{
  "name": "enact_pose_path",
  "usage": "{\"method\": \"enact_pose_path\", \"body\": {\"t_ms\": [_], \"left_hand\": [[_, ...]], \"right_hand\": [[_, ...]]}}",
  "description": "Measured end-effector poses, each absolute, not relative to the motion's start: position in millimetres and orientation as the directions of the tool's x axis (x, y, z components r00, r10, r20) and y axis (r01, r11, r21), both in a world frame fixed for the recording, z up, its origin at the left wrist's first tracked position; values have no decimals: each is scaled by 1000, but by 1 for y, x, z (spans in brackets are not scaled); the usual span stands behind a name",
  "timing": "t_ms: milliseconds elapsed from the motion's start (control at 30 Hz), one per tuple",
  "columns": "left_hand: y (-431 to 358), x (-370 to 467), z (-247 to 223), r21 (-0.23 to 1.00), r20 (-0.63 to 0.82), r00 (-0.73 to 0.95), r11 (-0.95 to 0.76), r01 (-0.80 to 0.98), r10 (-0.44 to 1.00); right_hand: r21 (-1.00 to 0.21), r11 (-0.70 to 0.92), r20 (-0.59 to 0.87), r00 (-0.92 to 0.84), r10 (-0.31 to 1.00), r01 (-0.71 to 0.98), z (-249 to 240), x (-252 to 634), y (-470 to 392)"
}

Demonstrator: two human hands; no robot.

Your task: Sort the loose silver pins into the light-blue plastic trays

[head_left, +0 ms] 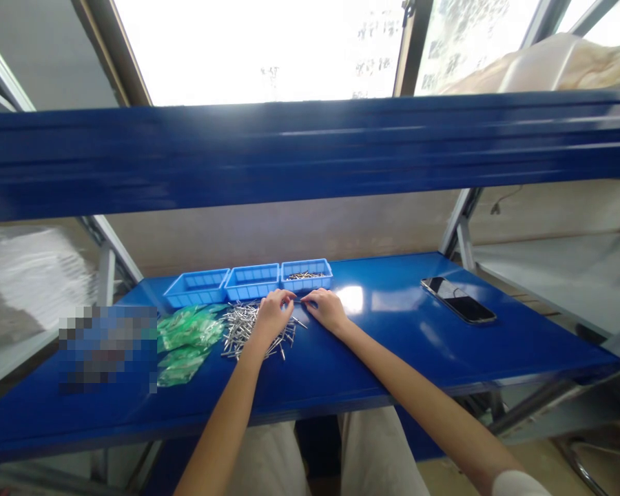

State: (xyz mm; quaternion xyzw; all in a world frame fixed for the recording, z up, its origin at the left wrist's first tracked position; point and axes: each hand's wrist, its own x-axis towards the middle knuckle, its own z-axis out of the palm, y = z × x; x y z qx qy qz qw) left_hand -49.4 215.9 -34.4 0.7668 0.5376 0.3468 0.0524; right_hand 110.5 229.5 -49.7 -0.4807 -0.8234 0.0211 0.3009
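A loose pile of slender silver metal pieces that look like blind rivets (pixel 238 331) lies on the blue table. My left hand (pixel 275 311) rests over the right part of this pile, its fingers curled and the fingertips drawn together toward the right. Just across from it, my right hand (pixel 325 308) has thumb and forefinger pinched close to the tabletop. The two sets of fingertips nearly meet; whatever they hold is too small to make out. Behind the hands stands a blue bin (pixel 331 275) with small brownish and silver pieces in it.
Two more blue bins, a middle one (pixel 252 293) and a left one (pixel 196 301), adjoin it. Green plastic bags (pixel 191 337) lie left of the pile. A phone (pixel 459 301) is at the right. A blue shelf beam (pixel 310 151) crosses above the table (pixel 372 344).
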Motion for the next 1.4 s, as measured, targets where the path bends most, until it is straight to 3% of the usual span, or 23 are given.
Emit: {"method": "enact_pose_path", "body": {"t_ms": [500,733,1133,1267,1400], "left_hand": [[214,-52,-34,436,450,213,-421,795,867],[215,-54,-35,437,519,208,-467,769,829],[212,-47,-29,525,526,78,-395,754,847],[209,-47,-25,526,514,24,-337,781,857],[209,-59,-16,589,522,-229,-154,793,822]], "right_hand": [[-494,614,616,-250,747,615,-49,109,223],[-489,707,674,-292,678,512,-42,105,213],[-595,604,563,-261,784,530,-54,110,227],[-577,601,562,-265,784,553,-50,110,226],[-621,518,622,-32,782,588,-41,115,235]]}}
